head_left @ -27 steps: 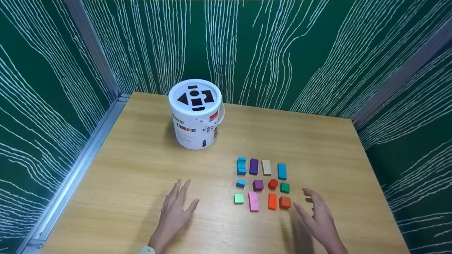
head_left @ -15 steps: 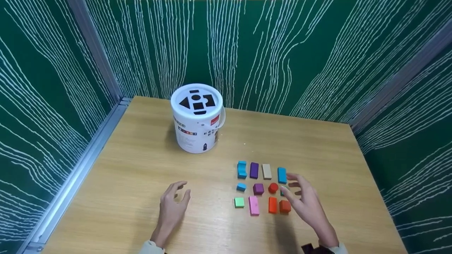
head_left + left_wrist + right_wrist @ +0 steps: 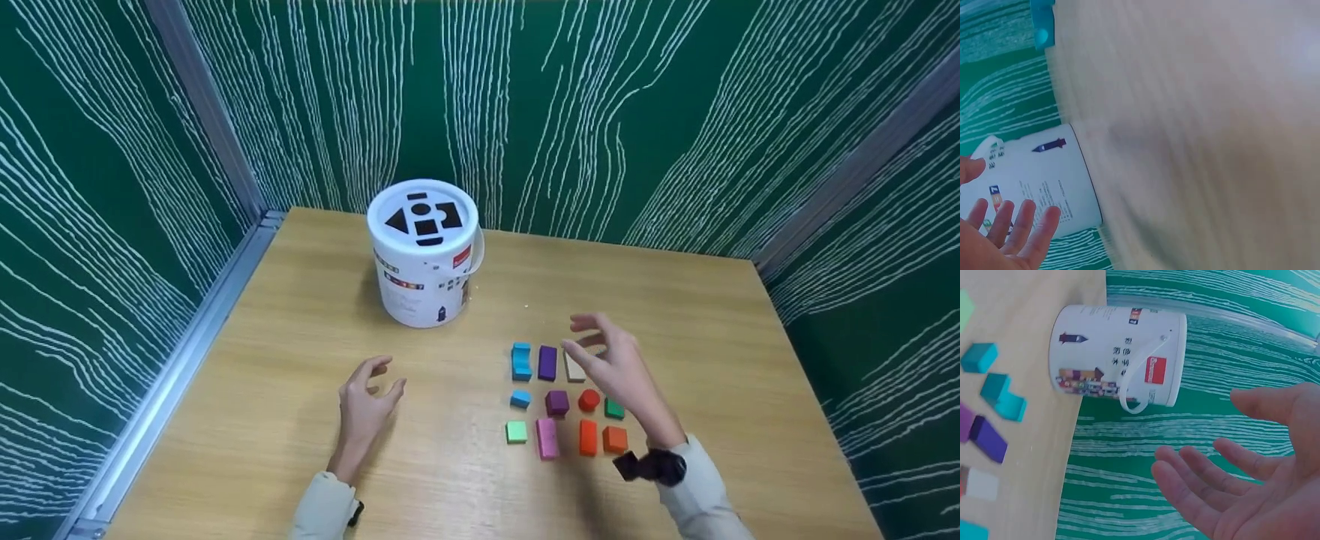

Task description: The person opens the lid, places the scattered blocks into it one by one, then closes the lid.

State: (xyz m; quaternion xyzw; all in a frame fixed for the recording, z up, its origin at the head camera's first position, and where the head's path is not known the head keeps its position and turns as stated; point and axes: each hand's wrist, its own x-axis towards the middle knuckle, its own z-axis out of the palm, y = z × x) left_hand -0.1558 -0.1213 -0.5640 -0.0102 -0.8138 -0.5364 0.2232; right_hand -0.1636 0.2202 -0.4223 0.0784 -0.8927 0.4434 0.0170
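My right hand (image 3: 619,367) is held over the back right of a group of coloured wooden blocks, its fingers loosely bent and nothing in them. Partly behind its fingertips is a beige block (image 3: 574,369). A dark purple block (image 3: 547,363) and a blue notched block (image 3: 521,361) stand to its left. Nearer lie a red cylinder (image 3: 589,400), a purple cube (image 3: 556,403) and a green cube (image 3: 614,409). The flat blue block at the back right is hidden by the hand in the head view. My left hand (image 3: 364,405) hovers left of the blocks, fingers relaxed, holding nothing.
A white bucket (image 3: 424,289) with shape cut-outs in its lid and a side handle stands at the back left of the wooden table (image 3: 300,315). In front lie light green (image 3: 516,432), pink (image 3: 547,439) and orange-red (image 3: 588,438) blocks. Green patterned walls enclose the table.
My right hand has moved from the right of the blocks up and leftward over the back row. The left hand's fingers have bent more and it has shifted slightly. The blocks stay in place.
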